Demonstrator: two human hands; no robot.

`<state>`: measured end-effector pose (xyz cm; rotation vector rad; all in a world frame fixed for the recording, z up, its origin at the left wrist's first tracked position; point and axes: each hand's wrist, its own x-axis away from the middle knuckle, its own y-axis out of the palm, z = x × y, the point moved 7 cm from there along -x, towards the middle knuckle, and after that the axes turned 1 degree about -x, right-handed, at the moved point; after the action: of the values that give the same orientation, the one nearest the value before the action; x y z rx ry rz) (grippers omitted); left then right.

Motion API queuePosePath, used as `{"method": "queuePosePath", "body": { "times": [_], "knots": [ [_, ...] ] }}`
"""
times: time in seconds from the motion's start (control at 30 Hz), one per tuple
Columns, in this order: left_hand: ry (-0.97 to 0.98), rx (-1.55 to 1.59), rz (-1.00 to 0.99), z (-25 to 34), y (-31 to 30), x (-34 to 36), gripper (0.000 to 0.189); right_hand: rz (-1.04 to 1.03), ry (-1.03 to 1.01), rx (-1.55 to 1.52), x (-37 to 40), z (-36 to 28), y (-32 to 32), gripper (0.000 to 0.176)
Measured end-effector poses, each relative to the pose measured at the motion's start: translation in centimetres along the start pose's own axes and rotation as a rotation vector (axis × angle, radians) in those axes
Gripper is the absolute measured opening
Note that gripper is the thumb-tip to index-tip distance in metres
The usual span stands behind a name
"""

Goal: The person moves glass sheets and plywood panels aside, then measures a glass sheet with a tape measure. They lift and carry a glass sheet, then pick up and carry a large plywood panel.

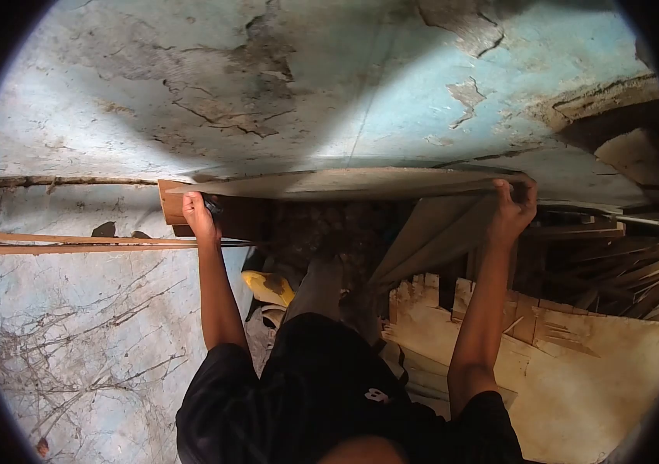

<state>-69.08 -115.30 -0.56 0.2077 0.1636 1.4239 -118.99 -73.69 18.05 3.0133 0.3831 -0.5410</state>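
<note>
A long, thin board (360,183) is held level against the peeling blue wall (391,85). My left hand (202,216) grips the board's left end, fingers closed, with a small dark object that I cannot make out beside the fingers. At the right end my right hand (513,207) has its thumb and fingers closed round the board's edge. Behind my left hand, a brown wooden piece (171,205) sticks out under the board.
Thin wooden strips (74,241) run from the left towards my left wrist. A yellow object (269,288) lies below, near my legs. Broken wood pieces (639,274) are piled at the right, above a pale splintered sheet (600,371). A grey panel (430,232) leans in the middle.
</note>
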Motion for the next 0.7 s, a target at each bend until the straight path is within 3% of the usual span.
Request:
{"method": "queuePosePath", "body": {
  "times": [0.7],
  "knots": [
    [0.060, -0.001, 0.152, 10.6, -2.8, 3.7, 0.030, -0.042, -0.087, -0.068, -0.8, -5.4, 1.3, 0.023]
  ]
}}
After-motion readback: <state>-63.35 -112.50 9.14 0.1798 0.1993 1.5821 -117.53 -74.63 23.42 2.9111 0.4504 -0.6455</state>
